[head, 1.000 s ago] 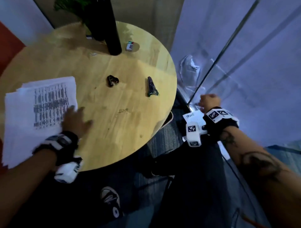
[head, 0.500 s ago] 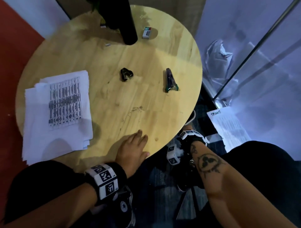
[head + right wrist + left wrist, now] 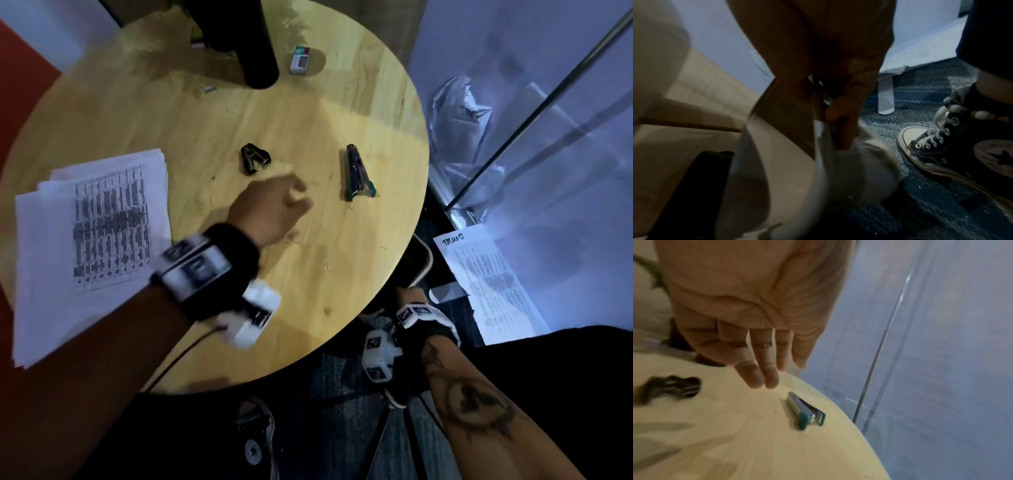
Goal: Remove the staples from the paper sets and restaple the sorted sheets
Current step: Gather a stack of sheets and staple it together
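Two tools on table (image 3: 144,113): stapler (image 3: 358,176) right of left hand (image 3: 274,209), remover (image 3: 255,159) beyond it, neither touched. Fingers (image 3: 764,366) straight, close together, above stapler. Papers (image 3: 92,246) far left. Right hand (image 3: 838,81) under table edge, fingers curled round something blurred.

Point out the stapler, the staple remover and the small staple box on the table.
stapler (image 3: 357,174): head view, middle of its body.
staple remover (image 3: 255,159): head view, centre of its dark jaws.
staple box (image 3: 300,60): head view, top face of the box.
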A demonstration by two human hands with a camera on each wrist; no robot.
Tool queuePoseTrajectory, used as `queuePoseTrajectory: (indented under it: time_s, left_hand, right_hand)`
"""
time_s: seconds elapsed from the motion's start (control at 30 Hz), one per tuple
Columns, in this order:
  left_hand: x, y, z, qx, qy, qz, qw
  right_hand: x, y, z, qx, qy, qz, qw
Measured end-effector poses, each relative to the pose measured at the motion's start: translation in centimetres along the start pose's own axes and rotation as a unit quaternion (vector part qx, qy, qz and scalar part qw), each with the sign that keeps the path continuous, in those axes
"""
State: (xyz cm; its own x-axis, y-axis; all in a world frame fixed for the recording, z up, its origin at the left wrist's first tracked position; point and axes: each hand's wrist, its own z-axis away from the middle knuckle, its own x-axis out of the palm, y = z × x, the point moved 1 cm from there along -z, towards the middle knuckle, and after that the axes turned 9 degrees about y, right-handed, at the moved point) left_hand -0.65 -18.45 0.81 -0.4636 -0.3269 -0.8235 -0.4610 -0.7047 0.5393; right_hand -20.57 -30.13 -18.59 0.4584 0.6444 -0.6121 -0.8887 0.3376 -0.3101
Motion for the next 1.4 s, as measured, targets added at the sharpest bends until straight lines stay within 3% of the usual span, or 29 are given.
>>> queuePoseTrajectory:
  time_s: [0.07, 0.13, 0.23, 0.33, 0.47, 0.53, 0.63, 0.77, 0.97, 1.0, 1.07, 1.13, 1.17, 1.27, 1.33, 1.4]
  left_hand:
    - [1.2, 2.5, -2.5, 0.031, 0.004, -0.062, 0.998]
    - [3.4, 4.8, -3.8, 0.047, -0.056, -0.13, 0.989]
    - [6.7, 6.7, -5.2, 0.032, -0.118, -0.207, 0.971]
    - [8.1, 7.0, -6.0, 0.027, -0.129, -0.239, 0.962]
    - [7.7, 6.1, -6.9, 0.068, -0.071, -0.212, 0.972]
    - [5.6, 4.6, -7.4, 0.063, 0.001, -0.147, 0.987]
    - [1.1, -0.2, -8.5, 0.015, 0.112, -0.068, 0.991]
    - [-3.6, -9.3, -9.2, -0.113, 0.201, -0.088, 0.969]
    - [-4.5, -15.4, -8.5, -0.137, -0.005, -0.195, 0.971]
    - [-4.4, -15.1, -8.5, -0.136, -0.007, -0.205, 0.969]
    - [-4.2, -13.7, -8.7, -0.113, 0.064, -0.188, 0.974]
    - [-3.1, -11.2, -8.6, -0.024, 0.158, -0.12, 0.98]
    - [-2.1, -9.7, -8.3, 0.033, 0.16, -0.093, 0.982]
    - [1.7, -5.0, -7.7, 0.154, 0.029, -0.067, 0.985]
    - [4.1, -2.2, -8.4, 0.144, -0.071, -0.103, 0.982]
    - [5.7, -0.2, -9.7, 0.09, -0.13, -0.135, 0.978]
  right_hand:
    - [-1.1, 0.7, 1.4, 0.032, 0.032, 0.022, 0.999]
    - [-2.2, 2.0, 3.3, 0.029, 0.029, 0.043, 0.998]
    - [-3.1, 4.1, 5.0, 0.027, -0.002, 0.033, 0.999]
    - [-3.4, 4.2, 5.2, 0.005, -0.015, 0.016, 1.0]
    - [-3.4, 3.5, 5.6, -0.005, -0.009, -0.007, 1.0]
    - [-3.3, 3.5, 5.9, -0.008, -0.002, -0.011, 1.0]
    - [-3.1, 3.4, 5.8, -0.016, 0.011, -0.011, 1.0]
    - [-2.7, 3.2, 5.8, -0.021, 0.011, -0.004, 1.0]
    - [-2.5, 3.5, 5.9, -0.021, -0.002, 0.002, 1.0]
    - [-2.5, 3.5, 5.9, -0.02, -0.002, 0.005, 1.0]
    - [-2.2, 3.5, 5.8, -0.02, 0.0, 0.006, 1.0]
    - [-2.1, 3.5, 5.7, -0.02, -0.002, 0.002, 1.0]
    - [-2.0, 3.5, 5.6, -0.021, -0.003, -0.002, 1.0]
    - [-1.9, 3.4, 5.6, -0.028, 0.0, -0.012, 1.0]
    - [-2.0, 3.4, 5.4, -0.033, -0.002, -0.015, 0.999]
    - [-1.9, 3.5, 5.2, -0.034, -0.002, -0.013, 0.999]
